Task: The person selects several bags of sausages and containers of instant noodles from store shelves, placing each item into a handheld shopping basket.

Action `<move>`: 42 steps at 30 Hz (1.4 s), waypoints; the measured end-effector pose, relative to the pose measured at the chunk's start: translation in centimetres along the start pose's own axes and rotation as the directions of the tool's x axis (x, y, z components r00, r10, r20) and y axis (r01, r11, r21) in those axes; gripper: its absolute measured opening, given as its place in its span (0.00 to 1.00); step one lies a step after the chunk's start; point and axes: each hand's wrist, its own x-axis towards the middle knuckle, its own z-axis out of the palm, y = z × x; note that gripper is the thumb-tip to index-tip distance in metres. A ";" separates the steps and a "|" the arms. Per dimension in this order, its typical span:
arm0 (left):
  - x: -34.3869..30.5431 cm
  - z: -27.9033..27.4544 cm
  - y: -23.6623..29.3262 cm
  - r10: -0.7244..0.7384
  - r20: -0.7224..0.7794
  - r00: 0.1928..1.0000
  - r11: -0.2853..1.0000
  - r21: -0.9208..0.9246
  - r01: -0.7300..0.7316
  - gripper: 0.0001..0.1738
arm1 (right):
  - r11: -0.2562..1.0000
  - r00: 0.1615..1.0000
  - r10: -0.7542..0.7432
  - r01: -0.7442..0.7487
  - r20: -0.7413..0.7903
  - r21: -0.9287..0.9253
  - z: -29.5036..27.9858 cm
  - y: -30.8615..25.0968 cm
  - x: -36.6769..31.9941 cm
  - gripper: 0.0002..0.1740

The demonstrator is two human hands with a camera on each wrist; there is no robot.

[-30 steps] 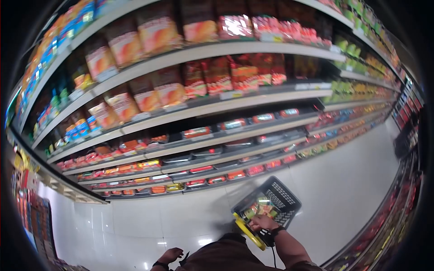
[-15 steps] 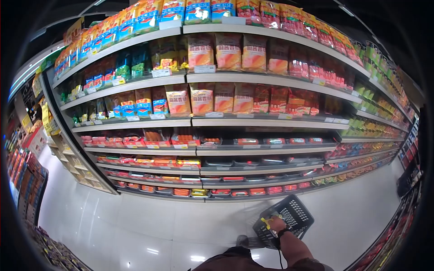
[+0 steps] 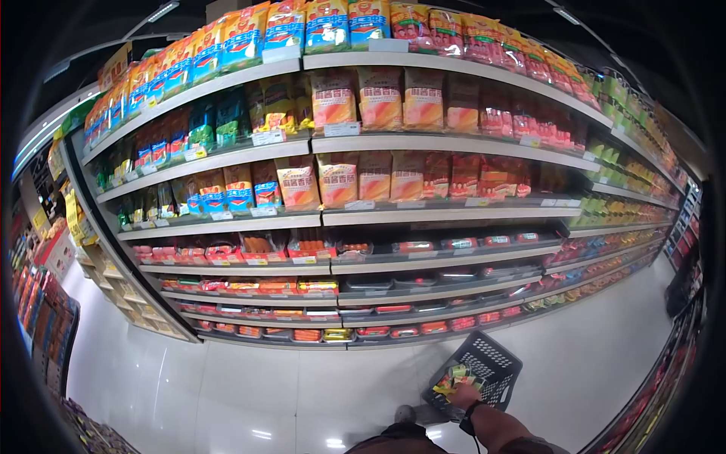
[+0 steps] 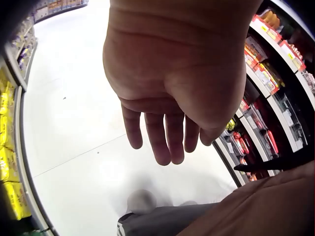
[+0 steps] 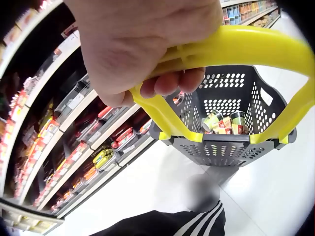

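Observation:
My right hand (image 5: pixel 142 49) grips the yellow handle (image 5: pixel 246 46) of a dark grey shopping basket (image 5: pixel 216 153), its fingers curled round the bar. Inside the basket are green-labelled tubs (image 5: pixel 238 119) and small yellow and red packets (image 5: pixel 225 126). In the head view the basket (image 3: pixel 495 362) hangs to the lower right, beside the person's legs. My left hand (image 4: pixel 170 88) hangs palm in view with loose fingers and holds nothing; the head view does not show it.
Long shelves of bagged snacks (image 3: pixel 378 181) stretch across the front, with packaged sausages (image 3: pixel 306 334) on the lower levels. Behind the left hand is another shelf with yellow packs (image 4: pixel 7 164). A pale tiled floor (image 3: pixel 249 386) runs between.
The head view has swung and now faces the shelves more squarely. The left hand has dropped out of that view. The basket, still in the right hand, appears farther right and lower.

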 end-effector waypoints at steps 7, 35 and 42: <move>4.8 0.6 6.9 0.012 0.057 0.998 0.885 0.464 -0.037 0.21 | 0.998 0.999 0.030 -0.029 -0.019 0.059 -1.4 -0.7 -0.3 0.32; 1.6 9.7 62.2 0.962 -0.243 0.125 0.267 0.741 -0.616 0.10 | 0.956 0.993 -0.104 0.117 -0.061 0.270 -1.4 5.7 9.4 0.20; 1.1 8.7 73.8 0.980 -0.199 -0.013 0.140 0.736 -0.663 0.11 | 0.925 0.958 -0.262 0.283 -0.112 0.253 2.5 8.5 11.3 0.23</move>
